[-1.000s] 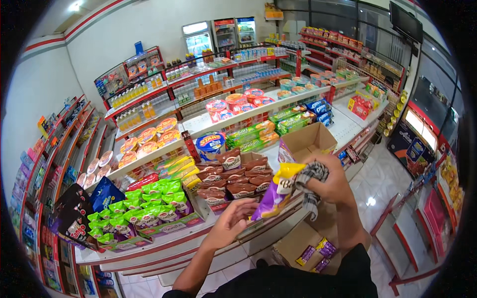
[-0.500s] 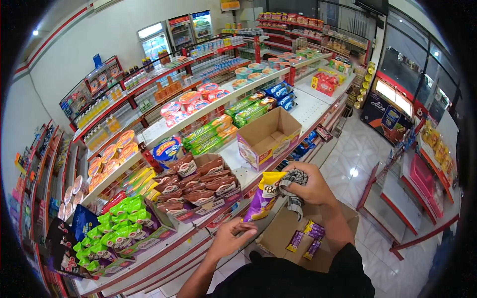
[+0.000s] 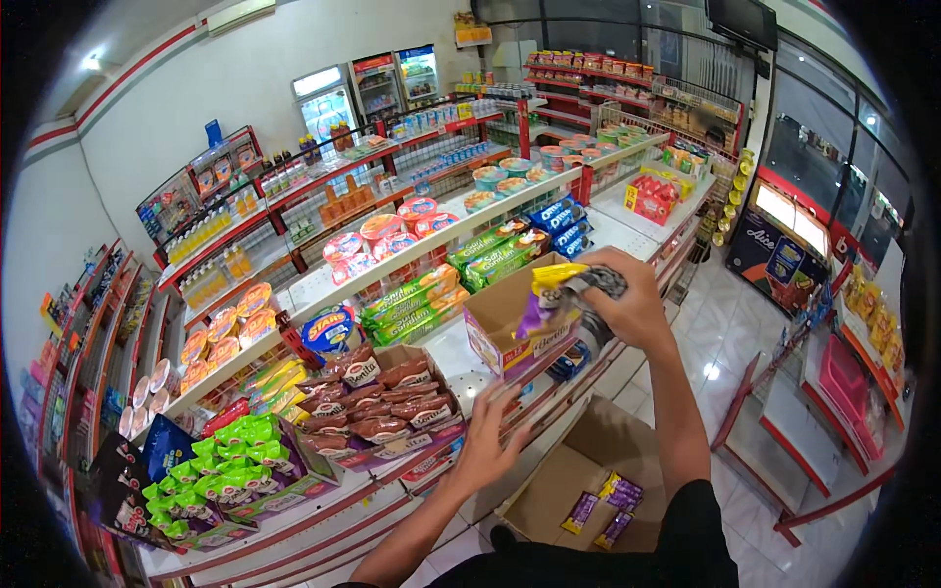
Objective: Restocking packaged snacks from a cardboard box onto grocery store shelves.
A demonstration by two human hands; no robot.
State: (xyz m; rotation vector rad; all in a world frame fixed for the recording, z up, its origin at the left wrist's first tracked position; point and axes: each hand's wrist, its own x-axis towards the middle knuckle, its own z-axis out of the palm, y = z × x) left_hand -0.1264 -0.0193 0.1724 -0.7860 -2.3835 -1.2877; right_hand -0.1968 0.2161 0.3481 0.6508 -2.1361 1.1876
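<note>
My right hand (image 3: 627, 299) grips a purple and yellow snack packet (image 3: 541, 302) together with a dark checked cloth (image 3: 596, 284). The packet hangs over the front right part of a small open display carton (image 3: 487, 345) on the shelf; motion blurs its lower end. My left hand (image 3: 487, 439) is open and holds nothing, its fingers stretched toward the shelf edge between that carton and a carton of brown snack packets (image 3: 377, 397). Below my arms stands a large open cardboard box (image 3: 549, 470), with several purple and yellow packets (image 3: 616, 495) on its bottom.
Green snack packets (image 3: 230, 470) fill a carton at the near left. Behind the cartons lie green biscuit packs (image 3: 412, 304) and blue biscuit packs (image 3: 561, 223), backed by a white divider rail (image 3: 461, 230). A red-edged rack (image 3: 784, 412) stands on the right, beyond the tiled floor (image 3: 701, 343).
My right hand has moved up and forward, carrying the packet and cloth from above the large box to the display carton. My left hand has reached forward, and its fingers have spread.
</note>
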